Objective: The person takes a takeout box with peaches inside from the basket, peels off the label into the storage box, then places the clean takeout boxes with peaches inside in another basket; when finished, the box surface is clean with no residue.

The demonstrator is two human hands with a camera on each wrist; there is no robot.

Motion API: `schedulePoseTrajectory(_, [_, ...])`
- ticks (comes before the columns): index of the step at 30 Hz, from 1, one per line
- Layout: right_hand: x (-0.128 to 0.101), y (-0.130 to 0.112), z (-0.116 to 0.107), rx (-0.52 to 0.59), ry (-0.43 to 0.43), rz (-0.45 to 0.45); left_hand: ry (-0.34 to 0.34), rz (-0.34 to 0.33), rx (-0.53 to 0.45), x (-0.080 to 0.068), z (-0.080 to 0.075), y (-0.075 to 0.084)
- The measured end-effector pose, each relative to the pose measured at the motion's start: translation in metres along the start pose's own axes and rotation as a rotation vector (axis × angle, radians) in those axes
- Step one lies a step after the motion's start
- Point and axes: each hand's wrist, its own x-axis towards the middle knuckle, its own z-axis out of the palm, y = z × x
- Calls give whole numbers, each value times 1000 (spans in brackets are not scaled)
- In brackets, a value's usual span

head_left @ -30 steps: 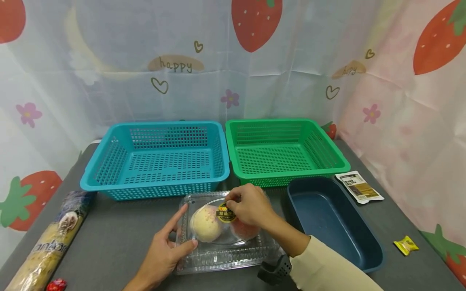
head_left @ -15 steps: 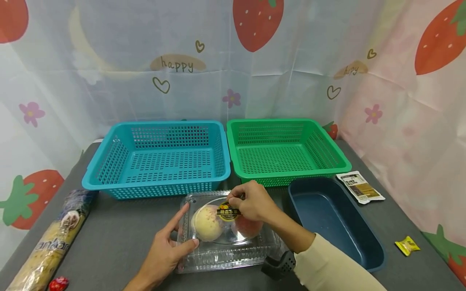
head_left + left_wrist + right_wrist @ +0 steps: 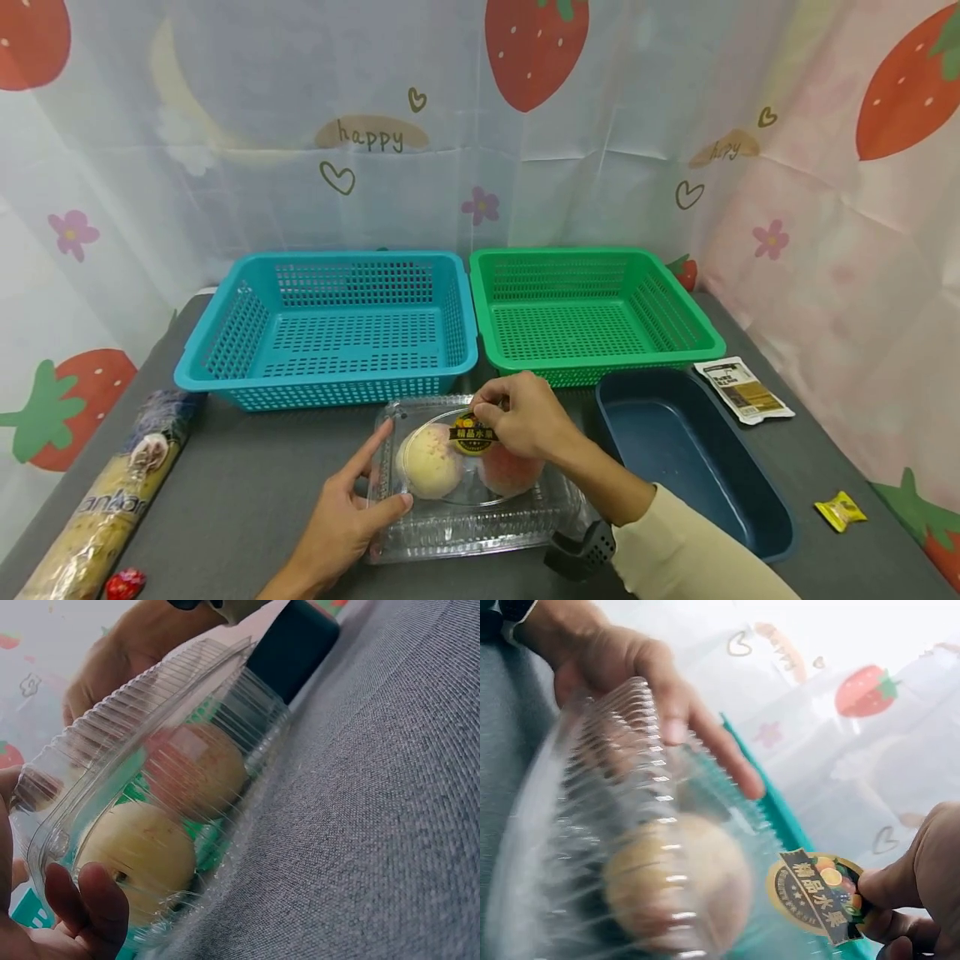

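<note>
A clear plastic clamshell box [image 3: 442, 537] lies in front of me, with two peaches inside. The pale yellow peach [image 3: 429, 462] sits on the left and the reddish peach [image 3: 512, 472] on the right. My left hand [image 3: 337, 512] grips the box's left end, thumb on the lid and fingers around the side. Above the lid my right hand [image 3: 528, 421] pinches the edge of a round black-and-gold fruit sticker [image 3: 814, 896] between thumb and finger. In the right wrist view the sticker stands out from the lid; whether part of it still sticks cannot be told.
Behind the box stand a blue basket [image 3: 352, 383] and a green basket [image 3: 600, 363]. A dark blue tray [image 3: 690, 467] is at the right, beside a white-and-brown packet [image 3: 742, 388] and a yellow wrapped candy [image 3: 840, 510]. A long bread bag [image 3: 112, 500] and red candy [image 3: 125, 583] lie left.
My right hand has shifted slightly right and back with the sticker, and more of the reddish peach shows. My left hand keeps its grip on the box. The head view has shifted slightly.
</note>
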Motion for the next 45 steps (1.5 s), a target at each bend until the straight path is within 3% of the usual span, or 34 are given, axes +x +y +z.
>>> schedulePoseTrajectory(4, [0, -5, -12, 77, 7, -36, -3, 11, -7, 0, -1, -1])
schedulePoseTrajectory(9, [1, -3, -27, 162, -61, -53, 5, 10, -14, 0, -2, 0])
schedulePoseTrajectory(23, [-12, 12, -72, 228, -191, -36, -9, 16, -22, -1, -1, -2])
schedulePoseTrajectory(35, [-29, 33, -116, 268, -189, 14, -15, 30, -21, -1, 2, -1])
schedulePoseTrajectory(42, [-39, 59, -139, 248, -169, 38, -9, 78, 11, 0, 2, -2])
schedulePoseTrajectory(45, [-42, 71, -146, 230, -177, 31, -6, 59, 5, -1, 1, 0])
